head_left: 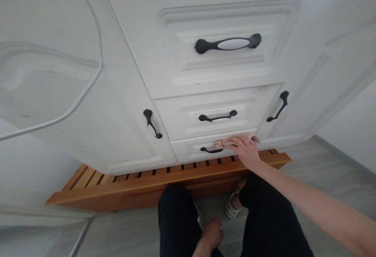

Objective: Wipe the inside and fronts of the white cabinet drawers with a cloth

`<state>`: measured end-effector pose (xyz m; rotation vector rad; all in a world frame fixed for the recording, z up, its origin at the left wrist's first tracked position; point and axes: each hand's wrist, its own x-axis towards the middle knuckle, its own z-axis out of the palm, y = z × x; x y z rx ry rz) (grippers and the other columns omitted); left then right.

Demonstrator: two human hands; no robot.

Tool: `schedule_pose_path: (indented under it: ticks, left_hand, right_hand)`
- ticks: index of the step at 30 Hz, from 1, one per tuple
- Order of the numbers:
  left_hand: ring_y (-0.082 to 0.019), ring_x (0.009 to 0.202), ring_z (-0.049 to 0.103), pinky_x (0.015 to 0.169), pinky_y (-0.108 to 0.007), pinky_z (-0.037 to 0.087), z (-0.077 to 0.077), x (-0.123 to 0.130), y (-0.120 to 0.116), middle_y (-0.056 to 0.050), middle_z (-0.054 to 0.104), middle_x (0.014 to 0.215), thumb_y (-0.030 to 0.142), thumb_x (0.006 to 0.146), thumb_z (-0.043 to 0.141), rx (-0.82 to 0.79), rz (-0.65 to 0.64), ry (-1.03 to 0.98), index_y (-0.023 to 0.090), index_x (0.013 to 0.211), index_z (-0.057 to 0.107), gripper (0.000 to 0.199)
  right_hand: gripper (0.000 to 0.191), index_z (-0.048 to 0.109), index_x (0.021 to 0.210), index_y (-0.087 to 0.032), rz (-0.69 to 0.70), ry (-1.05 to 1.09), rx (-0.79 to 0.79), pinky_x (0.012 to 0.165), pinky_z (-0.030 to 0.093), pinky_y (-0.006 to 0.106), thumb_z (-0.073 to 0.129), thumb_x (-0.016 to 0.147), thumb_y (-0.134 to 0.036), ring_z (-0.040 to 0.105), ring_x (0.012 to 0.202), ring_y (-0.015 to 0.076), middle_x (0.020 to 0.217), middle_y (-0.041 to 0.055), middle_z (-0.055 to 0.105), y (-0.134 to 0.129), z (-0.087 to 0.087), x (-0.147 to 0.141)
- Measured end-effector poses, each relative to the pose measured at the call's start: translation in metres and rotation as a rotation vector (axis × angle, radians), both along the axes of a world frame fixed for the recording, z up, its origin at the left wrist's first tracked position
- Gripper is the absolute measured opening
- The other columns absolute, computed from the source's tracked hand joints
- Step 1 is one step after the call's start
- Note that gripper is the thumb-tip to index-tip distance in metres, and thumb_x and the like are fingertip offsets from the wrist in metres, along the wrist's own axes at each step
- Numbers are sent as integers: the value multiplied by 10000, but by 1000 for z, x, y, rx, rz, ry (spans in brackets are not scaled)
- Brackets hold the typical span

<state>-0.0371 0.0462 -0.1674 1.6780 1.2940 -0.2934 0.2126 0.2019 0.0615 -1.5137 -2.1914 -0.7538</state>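
Observation:
My right hand (245, 151) presses a crumpled pink cloth (225, 143) against the front of the lowest white drawer (183, 149), at its upper right. The cloth sticks out on both sides of my fingers. Just left of the cloth is that drawer's dark handle (210, 151), its right end close to the cloth. Down between my knees hangs my left hand (212, 233), its fingers loosely curled and no object visible in it. Above are a middle drawer (170, 116) and a larger top drawer (141, 41), both pushed in.
A slatted wooden bench (141, 182) runs along the cabinet's foot, before my knees. White cabinet doors with dark handles (152, 123) flank the drawers. A white cable (100, 41) hangs at the upper left. Grey flooring (329, 178) extends right.

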Motion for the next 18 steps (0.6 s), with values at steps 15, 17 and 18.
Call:
schedule_pose_path:
  ticks: [15, 17, 18]
  left_hand:
    - [-243, 1257, 579, 1098, -488, 430, 0, 8, 1, -96, 631, 1333, 394, 947, 604, -17, -66, 63, 187, 1265, 608, 379]
    - [-244, 1265, 572, 1103, -485, 423, 1, 8, 0, -95, 628, 1342, 396, 942, 609, -23, -71, 68, 194, 1274, 605, 388]
    - [-245, 1270, 568, 1105, -486, 420, 1, 8, -1, -94, 624, 1348, 397, 940, 610, -24, -73, 69, 197, 1278, 603, 393]
  right_hand:
    - [424, 725, 1213, -345, -65, 281, -46, 960, 461, 449, 478, 951, -122, 500, 1095, 259, 1192, 50, 652, 3, -56, 48]
    - [461, 701, 1257, -354, -75, 270, -121, 964, 459, 441, 477, 940, -105, 498, 1097, 256, 1209, 46, 648, -1, -79, 47]
    - [468, 694, 1269, -348, -72, 276, -146, 979, 454, 438, 476, 937, -100, 496, 1114, 255, 1218, 46, 644, -3, -87, 46]
